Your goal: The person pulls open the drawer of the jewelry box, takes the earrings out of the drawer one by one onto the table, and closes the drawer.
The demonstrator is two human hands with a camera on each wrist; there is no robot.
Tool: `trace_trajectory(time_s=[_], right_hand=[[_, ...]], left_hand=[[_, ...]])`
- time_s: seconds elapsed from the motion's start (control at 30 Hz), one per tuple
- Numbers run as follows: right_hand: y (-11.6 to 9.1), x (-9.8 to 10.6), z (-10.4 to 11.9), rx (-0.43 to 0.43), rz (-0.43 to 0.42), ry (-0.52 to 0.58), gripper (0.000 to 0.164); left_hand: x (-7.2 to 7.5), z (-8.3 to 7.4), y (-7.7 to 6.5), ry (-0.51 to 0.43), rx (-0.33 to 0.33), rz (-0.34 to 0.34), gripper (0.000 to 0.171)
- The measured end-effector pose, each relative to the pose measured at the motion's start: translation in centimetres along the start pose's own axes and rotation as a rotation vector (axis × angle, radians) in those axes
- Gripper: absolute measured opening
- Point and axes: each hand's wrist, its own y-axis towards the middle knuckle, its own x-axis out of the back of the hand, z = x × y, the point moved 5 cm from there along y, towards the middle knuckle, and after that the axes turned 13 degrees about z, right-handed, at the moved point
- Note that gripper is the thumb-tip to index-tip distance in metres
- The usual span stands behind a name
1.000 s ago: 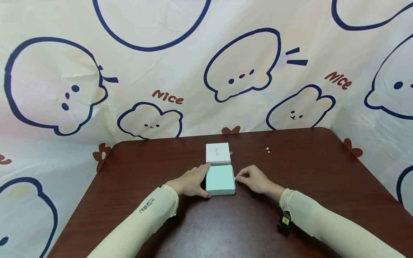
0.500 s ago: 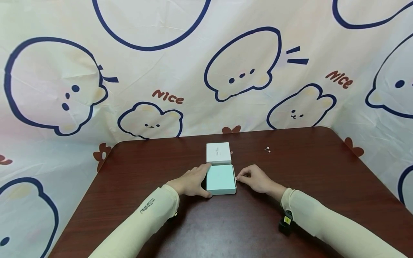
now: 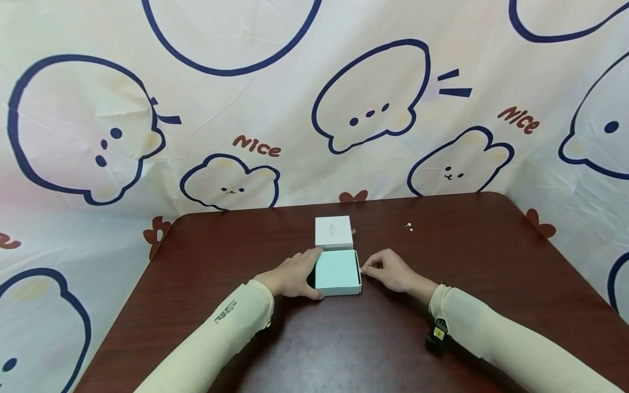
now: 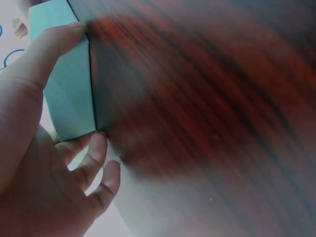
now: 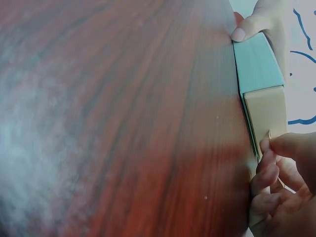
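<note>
A mint-green drawer box (image 3: 337,271) lies flat on the table. My left hand (image 3: 295,275) grips the left side of its sleeve, thumb at the near edge and fingers round the far corner. At the box's right end, the thumb and forefinger of my right hand (image 3: 393,271) pinch a small pull tab (image 5: 269,134). The tab is fixed to the cream end of the inner drawer (image 5: 264,109), which shows just beyond the sleeve. Whatever lies inside the drawer is hidden.
Right behind the mint box stands a white box (image 3: 333,231) with small print on its lid and a little tab at its right side. Two small white bead-like pieces (image 3: 408,226) lie at the back right of the dark wood table (image 3: 314,344). A patterned cloth (image 3: 295,109) hangs behind.
The inner drawer's edge shows slightly more at the sleeve's right end, and my right hand has shifted a little to the right. My left hand keeps its grip on the sleeve.
</note>
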Motion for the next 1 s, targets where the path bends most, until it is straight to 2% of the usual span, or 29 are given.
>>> trace_trajectory(time_s=[1.0], right_hand=[[-0.3, 0.28, -0.22, 0.01, 0.003, -0.005, 0.016]], left_hand=[[0.0, 0.05, 0.23, 0.004, -0.005, -0.023, 0.11]])
